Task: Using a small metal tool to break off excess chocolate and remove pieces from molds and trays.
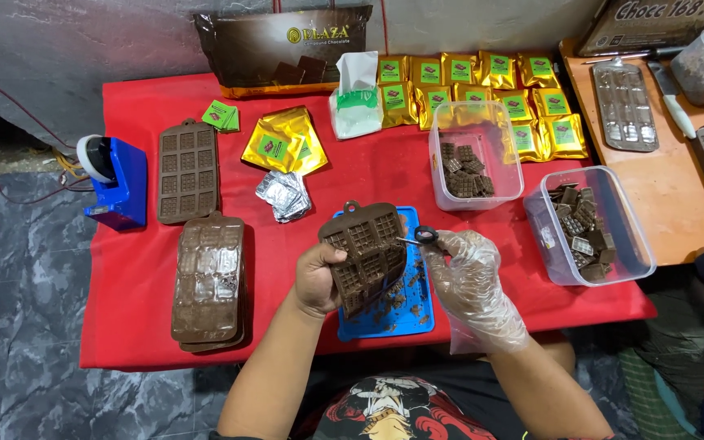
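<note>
My left hand (317, 277) is bare and grips a brown silicone chocolate mould (366, 251), holding it tilted above a blue cutting board (394, 314) strewn with chocolate crumbs. My right hand (466, 273) wears a clear plastic glove and holds small scissors (417, 238) against the mould's right edge. Both hands hover over the red-covered table (124, 285) near its front edge.
Two clear tubs with chocolate pieces (474, 155) (588, 224) stand to the right. More brown moulds (187, 171) (209, 281) lie on the left, beside a blue tape dispenser (116, 179). Gold pouches (482, 94), foil wrappers (284, 194) and a large chocolate bag (283, 49) sit at the back.
</note>
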